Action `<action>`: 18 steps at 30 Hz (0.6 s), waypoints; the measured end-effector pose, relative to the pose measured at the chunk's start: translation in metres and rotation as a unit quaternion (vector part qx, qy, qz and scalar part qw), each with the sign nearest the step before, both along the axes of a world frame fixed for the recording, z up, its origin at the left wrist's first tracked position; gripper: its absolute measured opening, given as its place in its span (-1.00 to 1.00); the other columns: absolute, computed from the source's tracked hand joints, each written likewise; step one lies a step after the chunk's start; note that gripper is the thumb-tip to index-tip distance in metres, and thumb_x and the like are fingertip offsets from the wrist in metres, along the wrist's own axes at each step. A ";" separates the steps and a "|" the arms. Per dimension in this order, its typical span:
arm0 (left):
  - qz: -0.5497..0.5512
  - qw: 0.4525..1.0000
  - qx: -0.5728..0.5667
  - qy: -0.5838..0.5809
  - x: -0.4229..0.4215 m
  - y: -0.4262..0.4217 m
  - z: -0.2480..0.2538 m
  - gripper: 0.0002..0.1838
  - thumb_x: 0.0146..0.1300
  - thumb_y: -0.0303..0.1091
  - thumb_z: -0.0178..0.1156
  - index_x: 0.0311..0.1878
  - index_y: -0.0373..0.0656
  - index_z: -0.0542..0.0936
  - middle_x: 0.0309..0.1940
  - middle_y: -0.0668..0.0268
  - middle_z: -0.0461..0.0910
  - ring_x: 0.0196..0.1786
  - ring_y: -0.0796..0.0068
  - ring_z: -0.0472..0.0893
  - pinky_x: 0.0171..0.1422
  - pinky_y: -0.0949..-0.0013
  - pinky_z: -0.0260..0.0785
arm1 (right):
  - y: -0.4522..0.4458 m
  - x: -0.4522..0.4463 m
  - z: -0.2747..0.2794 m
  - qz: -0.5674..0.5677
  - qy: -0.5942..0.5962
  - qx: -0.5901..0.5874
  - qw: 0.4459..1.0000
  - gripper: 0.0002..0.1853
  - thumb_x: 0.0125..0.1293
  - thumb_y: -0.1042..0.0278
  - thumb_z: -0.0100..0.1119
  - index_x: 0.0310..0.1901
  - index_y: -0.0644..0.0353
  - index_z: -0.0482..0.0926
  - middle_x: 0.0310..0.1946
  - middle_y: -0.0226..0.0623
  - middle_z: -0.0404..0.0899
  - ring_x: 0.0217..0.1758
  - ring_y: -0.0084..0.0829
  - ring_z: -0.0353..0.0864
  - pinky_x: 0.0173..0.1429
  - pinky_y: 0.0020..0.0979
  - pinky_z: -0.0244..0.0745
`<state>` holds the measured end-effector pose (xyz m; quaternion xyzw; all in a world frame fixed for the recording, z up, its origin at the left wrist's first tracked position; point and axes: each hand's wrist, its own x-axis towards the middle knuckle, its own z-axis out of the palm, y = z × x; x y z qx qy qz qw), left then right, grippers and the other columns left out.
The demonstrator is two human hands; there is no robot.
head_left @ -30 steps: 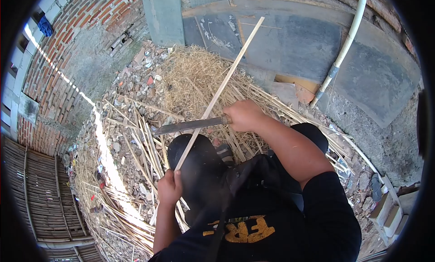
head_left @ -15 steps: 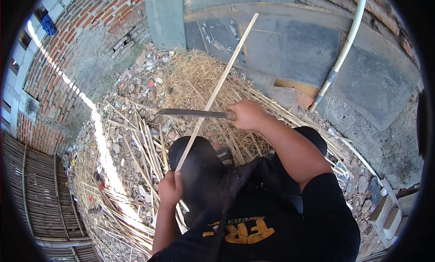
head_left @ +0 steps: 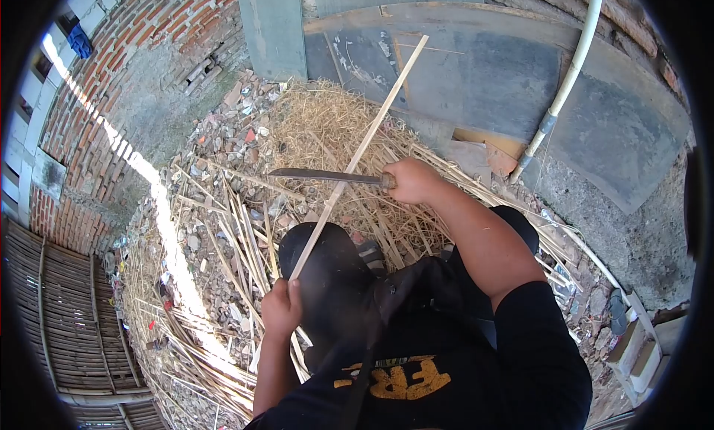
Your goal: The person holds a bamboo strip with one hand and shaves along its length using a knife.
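A person's left hand [head_left: 281,309] grips the lower end of a long, pale wooden strip [head_left: 386,106], the right hand [head_left: 411,181] clasping a dark-bladed knife [head_left: 309,175] across it, work seemingly midway, the strip whole, straw-coloured shavings [head_left: 316,117] heaped beyond.

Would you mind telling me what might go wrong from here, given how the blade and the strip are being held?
The long blade in the right hand crosses the pale strip; if it slid down, it could cut the bare left hand gripping the lower end.
The left knee lies under the strip, so a slip might catch it too.
The strip's far end looks unsupported and may swing or twist.
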<state>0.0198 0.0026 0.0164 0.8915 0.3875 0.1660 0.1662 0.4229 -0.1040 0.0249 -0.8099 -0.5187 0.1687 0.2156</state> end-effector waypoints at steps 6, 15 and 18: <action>0.004 1.000 -0.029 0.000 -0.001 0.002 -0.002 -0.55 0.58 -0.08 0.13 -0.37 -0.25 0.48 -0.59 -0.15 0.56 -0.45 -0.34 0.61 -0.34 -0.18 0.40 | -0.006 -0.005 0.006 -0.006 -0.003 0.025 1.000 -0.73 0.18 0.21 0.37 -0.08 0.01 0.72 -0.27 -0.14 0.74 -0.10 -0.04 0.76 -0.01 -0.01 0.65; 0.001 1.000 -0.008 0.007 -0.002 0.003 -0.005 -0.55 0.59 -0.07 0.11 -0.36 -0.24 0.48 -0.59 -0.15 0.56 -0.45 -0.34 0.61 -0.33 -0.19 0.41 | -0.005 -0.006 0.008 -0.001 -0.021 0.001 1.000 -0.71 0.19 0.20 0.35 -0.05 0.00 0.71 -0.25 -0.13 0.75 -0.07 -0.03 0.77 0.01 0.01 0.66; 0.001 1.000 -0.009 0.002 0.000 0.000 -0.001 -0.56 0.59 -0.08 0.11 -0.35 -0.24 0.48 -0.59 -0.15 0.56 -0.45 -0.34 0.61 -0.33 -0.19 0.41 | -0.005 -0.009 0.008 -0.004 -0.022 0.014 1.000 -0.72 0.18 0.22 0.34 -0.05 0.01 0.71 -0.24 -0.12 0.75 -0.07 -0.02 0.77 0.01 0.02 0.66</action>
